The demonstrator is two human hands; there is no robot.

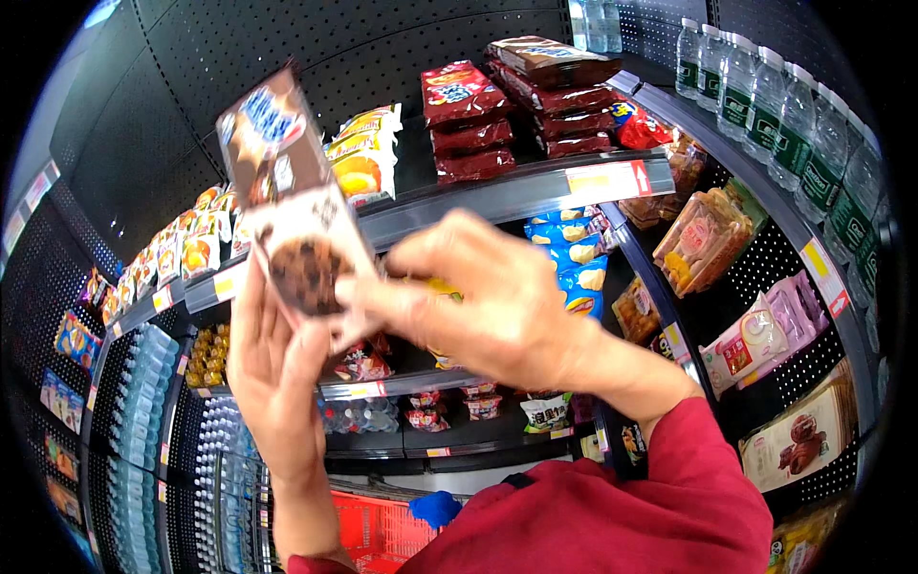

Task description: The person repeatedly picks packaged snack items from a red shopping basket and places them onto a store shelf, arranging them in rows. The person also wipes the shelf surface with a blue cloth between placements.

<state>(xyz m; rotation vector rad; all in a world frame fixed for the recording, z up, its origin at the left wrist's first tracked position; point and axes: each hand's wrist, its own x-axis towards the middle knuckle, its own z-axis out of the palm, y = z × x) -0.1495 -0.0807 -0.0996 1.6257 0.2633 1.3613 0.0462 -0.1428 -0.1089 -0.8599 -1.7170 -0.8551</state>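
Note:
My left hand (276, 380) holds a brown and cream pack of cookies (308, 237) upright and tilted, its front printed with a dark chocolate cookie. The fingers lie behind its lower end, with the thumb at the front. Blurred by motion, my right hand (480, 294) is at the pack's lower right edge. Its thumb overlaps the cookie picture and the other fingers are curled; whether they pinch the pack is unclear. Beyond the hands, red cookie packs (466, 107) stand stacked on the shelf, and a brown pack (552, 61) tops the stack beside them.
Shelf edges (516, 190) with price labels run across the view. White snack bags (201, 244) line the left shelf. Water bottles (774, 115) stand at the upper right, with boxed pastries (710, 240) hanging below. A red shopping basket (376, 527) is low, near my body.

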